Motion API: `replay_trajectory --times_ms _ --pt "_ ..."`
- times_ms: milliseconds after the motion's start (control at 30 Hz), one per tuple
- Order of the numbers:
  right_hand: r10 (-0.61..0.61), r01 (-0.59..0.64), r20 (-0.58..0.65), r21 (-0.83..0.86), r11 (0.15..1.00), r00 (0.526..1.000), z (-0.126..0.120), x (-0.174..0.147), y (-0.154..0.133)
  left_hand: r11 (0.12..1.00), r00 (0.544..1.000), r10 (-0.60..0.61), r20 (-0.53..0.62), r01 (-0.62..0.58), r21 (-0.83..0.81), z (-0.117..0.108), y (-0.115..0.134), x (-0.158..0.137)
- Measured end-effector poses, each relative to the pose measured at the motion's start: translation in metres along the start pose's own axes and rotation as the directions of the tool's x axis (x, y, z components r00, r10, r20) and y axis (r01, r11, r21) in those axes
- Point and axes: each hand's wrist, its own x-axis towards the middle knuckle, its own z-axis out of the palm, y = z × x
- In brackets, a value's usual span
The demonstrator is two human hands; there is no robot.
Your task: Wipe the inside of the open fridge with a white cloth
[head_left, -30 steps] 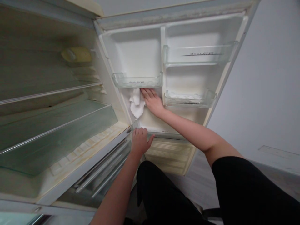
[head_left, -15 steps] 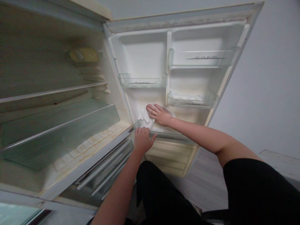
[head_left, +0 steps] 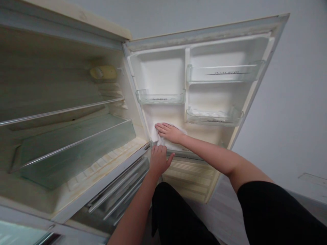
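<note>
My right hand (head_left: 168,132) lies with its fingers stretched over a white paper towel (head_left: 155,136), pressing it against the inner lining of the open fridge door (head_left: 166,114). Part of the towel is hidden beneath the palm. Lower and to the left, my left hand (head_left: 158,160) has its fingers curled over the rim of the lower door shelf (head_left: 190,154), close to the hinge side; its thumb sticks out to the right.
Clear door bins (head_left: 163,99) sit above my hands; a right-hand bin (head_left: 214,119) contains something white. At left, the fridge interior has a glass shelf (head_left: 63,108) and a clear drawer (head_left: 84,156). More drawers (head_left: 120,190) lie below. A wall (head_left: 293,102) stands behind the door.
My right hand has slid slightly left across the door lining with the paper towel. My left hand keeps its place on the shelf rim. The whole view has shifted a little.
</note>
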Motion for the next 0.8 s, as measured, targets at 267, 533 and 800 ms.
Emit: replay_trajectory --times_ms 267,533,800 --pt "0.148 -0.142 0.065 -0.089 0.986 0.987 -0.045 -0.02 0.016 1.0 1.0 -0.009 -0.01 0.009 -0.004 0.002 0.0 0.0" --pt "0.188 -0.188 0.006 -0.047 0.981 0.982 -0.046 -0.014 0.019 1.0 1.0 -0.015 -0.007 0.015 0.001 0.003 -0.001 -0.001" --pt "0.282 -0.273 -0.16 0.079 0.959 0.946 -0.029 0.053 0.009 1.0 1.0 -0.017 -0.023 0.017 -0.026 0.007 0.0 -0.003"
